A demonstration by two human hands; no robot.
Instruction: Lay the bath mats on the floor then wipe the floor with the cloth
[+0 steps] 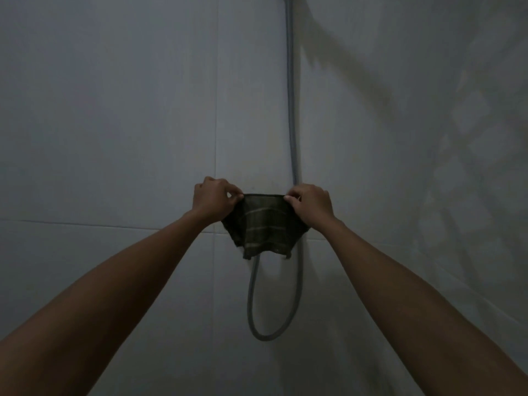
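Both hands, left [213, 200] and right [310, 202], pinch the dark cloth [263, 227]; hose [291, 110] behind.

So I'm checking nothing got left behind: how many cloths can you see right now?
1. The dark striped cloth hangs in front of the wall, its top edge pinched by the left hand and right hand. No others are in view.

The cloth [263, 224] you hold up is dark olive green, nearly black in the dim light, crossed by thin pale stripes that form a loose check. Behind it the wall tiles [114, 124] in front of you are a plain bluish grey with faint lighter grout lines, and the shower hose [291, 95] is a matching mid grey. To your right the wall [457, 138] turns paler beige-grey, mottled with a soft lattice of lighter diamond patches.
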